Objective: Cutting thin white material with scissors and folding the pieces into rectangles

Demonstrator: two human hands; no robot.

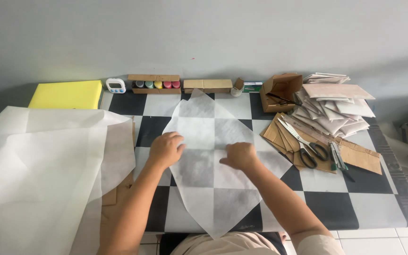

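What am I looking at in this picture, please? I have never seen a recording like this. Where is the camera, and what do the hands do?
There is no machine here. A person wears one camera on the head, so you look down at their own two bare hands. The left hand and the right hand both rest flat on a thin white sheet, laid cornerwise on a black-and-white checkered table. Neither hand grips anything. More white sheets lie at the left. At the right are cardboard pieces with black scissors on them, and a pile of folded packets. Along the wall stand a yellow pad, a small timer and a box of coloured jars.
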